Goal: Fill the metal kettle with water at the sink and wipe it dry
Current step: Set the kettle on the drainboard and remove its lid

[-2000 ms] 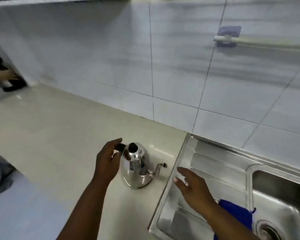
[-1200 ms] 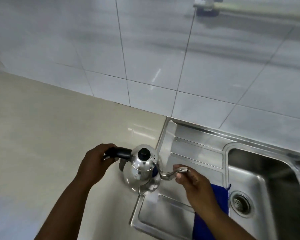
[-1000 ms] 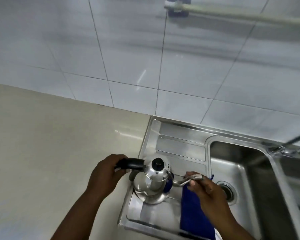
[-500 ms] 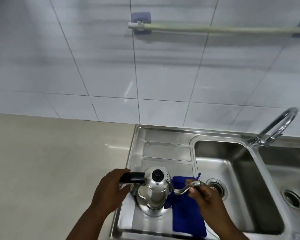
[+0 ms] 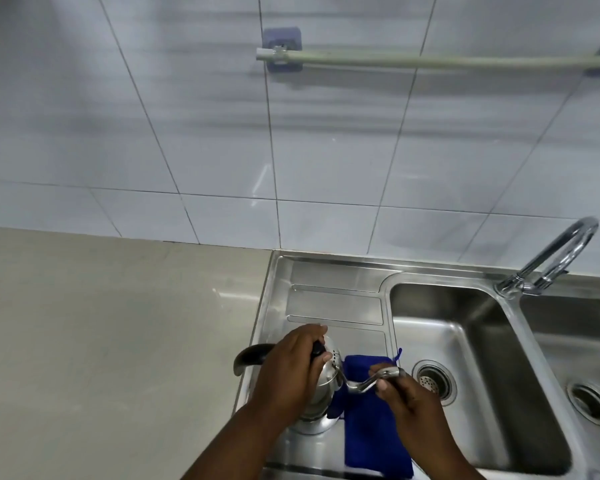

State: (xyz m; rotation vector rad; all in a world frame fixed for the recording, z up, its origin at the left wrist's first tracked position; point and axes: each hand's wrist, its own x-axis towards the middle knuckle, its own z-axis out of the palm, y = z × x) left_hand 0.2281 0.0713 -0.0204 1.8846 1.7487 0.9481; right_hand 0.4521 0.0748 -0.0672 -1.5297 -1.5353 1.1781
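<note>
The shiny metal kettle (image 5: 317, 407) stands on the steel drainboard (image 5: 336, 303) left of the sink basin. Its black handle (image 5: 253, 353) sticks out to the left. My left hand (image 5: 288, 368) lies over the kettle's top, fingers closed on the black lid knob. My right hand (image 5: 407, 398) pinches the thin curved spout (image 5: 371, 379), which points right. A blue cloth (image 5: 371, 420) lies on the drainboard under the spout and my right hand. The lid itself is mostly hidden by my left hand.
The left basin (image 5: 465, 362) with its drain (image 5: 433, 381) lies right of the cloth; a second basin (image 5: 582, 358) follows. A chrome tap (image 5: 555, 261) stands between them at the back. Beige counter (image 5: 101, 341) stretches left. A rail (image 5: 430, 60) is fixed on the tiled wall.
The kettle was carried from the counter to the drainboard. My left hand has left the black handle and now grips the lid knob. My right hand stays on the spout.
</note>
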